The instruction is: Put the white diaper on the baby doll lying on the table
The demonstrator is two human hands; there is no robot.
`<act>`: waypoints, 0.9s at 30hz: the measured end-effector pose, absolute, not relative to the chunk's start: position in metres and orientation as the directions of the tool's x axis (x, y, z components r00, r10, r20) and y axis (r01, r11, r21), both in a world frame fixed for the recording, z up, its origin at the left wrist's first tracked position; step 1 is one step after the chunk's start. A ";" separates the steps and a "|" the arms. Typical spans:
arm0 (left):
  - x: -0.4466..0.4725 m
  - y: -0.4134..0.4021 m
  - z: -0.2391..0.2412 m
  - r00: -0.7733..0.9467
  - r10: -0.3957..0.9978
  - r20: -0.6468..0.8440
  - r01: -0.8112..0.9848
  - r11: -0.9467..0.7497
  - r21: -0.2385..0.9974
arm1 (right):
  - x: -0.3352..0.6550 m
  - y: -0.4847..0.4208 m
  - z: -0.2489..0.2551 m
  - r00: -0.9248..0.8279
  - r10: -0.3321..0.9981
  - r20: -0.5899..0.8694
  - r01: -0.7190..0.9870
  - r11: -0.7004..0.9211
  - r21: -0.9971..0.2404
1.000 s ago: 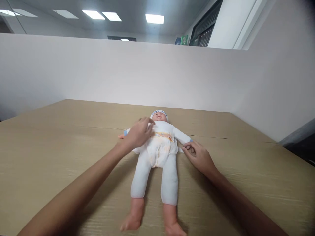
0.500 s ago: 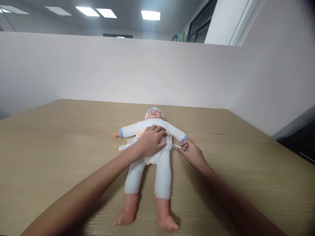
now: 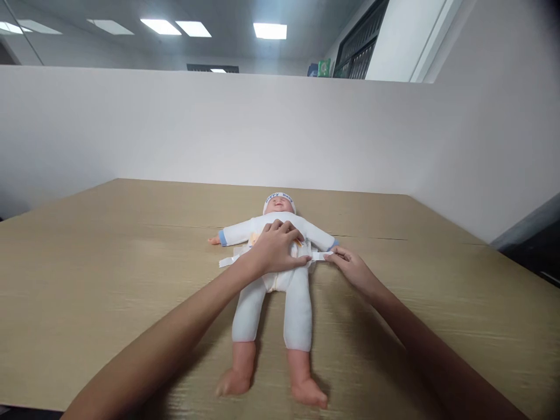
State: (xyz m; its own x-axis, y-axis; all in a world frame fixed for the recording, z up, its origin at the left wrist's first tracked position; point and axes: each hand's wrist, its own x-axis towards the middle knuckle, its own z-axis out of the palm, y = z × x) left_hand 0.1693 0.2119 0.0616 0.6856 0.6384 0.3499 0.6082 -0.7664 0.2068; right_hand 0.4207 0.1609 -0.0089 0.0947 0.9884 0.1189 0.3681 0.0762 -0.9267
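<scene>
Doll: a baby doll in a white suit and cap lies on its back at the middle of the surface, head away from the viewer, bare feet toward the viewer, arms spread to either side.
Diaper: a white diaper sits around the doll's middle, mostly covered by the left hand; one white tab lies loose on the surface beside the doll's hip.
Left hand: the left hand rests palm down on the doll's belly, fingers spread and curved over the diaper front, pressing flat and closed on nothing.
Right hand: the right hand pinches the other tab between thumb and fingertips, the tab stretched sideways from the doll's waist.
Surface: pale wood grain, with a white partition wall behind it.
</scene>
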 end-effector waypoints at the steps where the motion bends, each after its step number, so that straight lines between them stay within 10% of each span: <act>1: 0.170 0.211 0.062 0.686 0.639 0.348 0.611 -0.765 0.202 | 0.418 0.161 -0.007 0.097 0.988 0.119 0.342 0.079 -0.936; 23: 0.171 0.212 0.057 0.670 0.660 0.340 0.629 -0.748 0.212 | 0.348 0.198 0.003 0.075 0.978 0.197 0.282 0.169 -0.944; 27: 0.169 0.212 0.057 0.669 0.658 0.346 0.619 -0.750 0.231 | 0.350 0.162 0.001 0.055 0.903 0.426 0.458 0.356 -0.814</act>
